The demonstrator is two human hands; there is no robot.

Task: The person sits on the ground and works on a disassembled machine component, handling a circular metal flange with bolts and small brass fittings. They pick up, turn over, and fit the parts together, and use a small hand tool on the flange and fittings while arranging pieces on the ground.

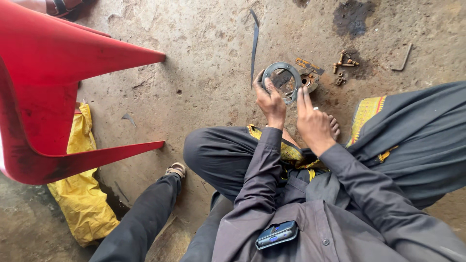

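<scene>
Both grips are closed on one grey metal ring (283,80), which is held up just above the floor (204,73): the left hand (270,102) is wrapped round the ring's left rim with thumb and fingers, and the right hand (313,121) is pressed against its right edge with two fingers laid flat along it.

Largest in view, a red plastic chair (53,97) is tipped on its side at the left, with a yellow bag (80,194) lying under it. Dark trousers and a sandalled foot (175,170) of another person are seen beside it.

A rusty round hub (308,80) is seen on the floor just behind the ring, apart from it, so the ring is judged to be off its seat, not fitted. A thin dark strip (254,43) lies to the left of the ring. A bent rod (403,58) lies well to the right. Small rusty bolts (343,62) are scattered loose near the hub, none of them threaded in, so fastening appears not yet done.
</scene>
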